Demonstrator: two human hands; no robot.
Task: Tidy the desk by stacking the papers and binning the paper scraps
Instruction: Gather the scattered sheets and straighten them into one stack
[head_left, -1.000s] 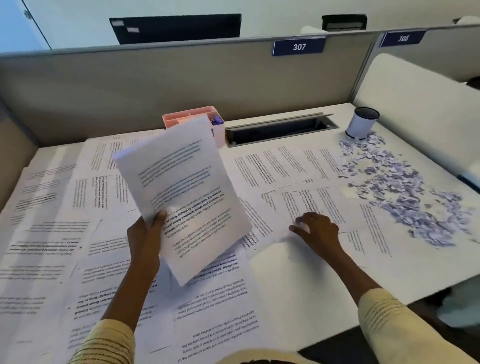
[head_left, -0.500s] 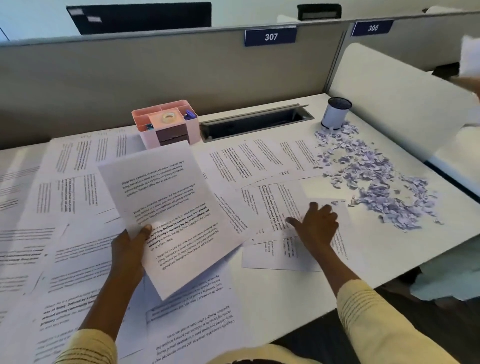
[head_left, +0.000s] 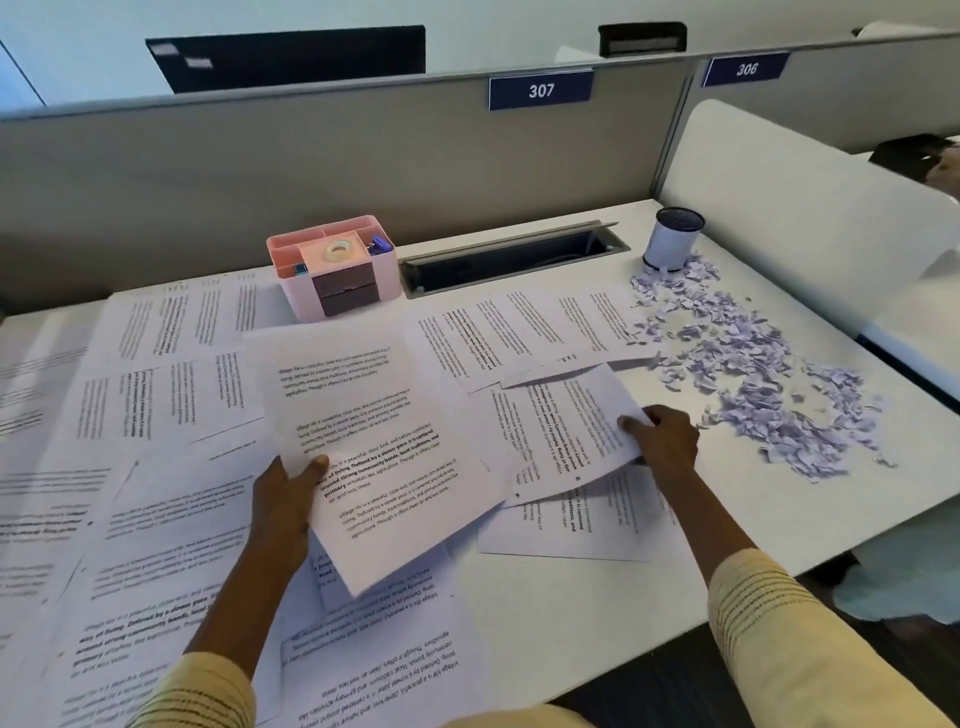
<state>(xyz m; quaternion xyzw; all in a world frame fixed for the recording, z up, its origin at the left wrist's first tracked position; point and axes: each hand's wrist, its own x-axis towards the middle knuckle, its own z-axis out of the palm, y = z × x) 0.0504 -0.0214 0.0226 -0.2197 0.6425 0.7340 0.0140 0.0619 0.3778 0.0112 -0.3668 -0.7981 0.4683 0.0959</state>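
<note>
The left hand (head_left: 283, 506) grips a white printed paper sheet (head_left: 363, 447) by its lower left edge, thumb on top, holding it tilted above the white desk (head_left: 571, 597). The right hand (head_left: 662, 441) pinches the right edge of a second printed sheet (head_left: 561, 426), lifting it off the overlapping loose printed pages (head_left: 156, 467). The heap of pale purple paper scraps (head_left: 753, 374) lies right, near a small white cylindrical bin (head_left: 672, 241). A pink desk organiser (head_left: 332, 265) stands behind.

We read "307" on one blue plate (head_left: 540, 90) and "306" on another (head_left: 746, 68), both on the partition (head_left: 311, 171), and "Village life" on the held sheet (head_left: 374, 447).
</note>
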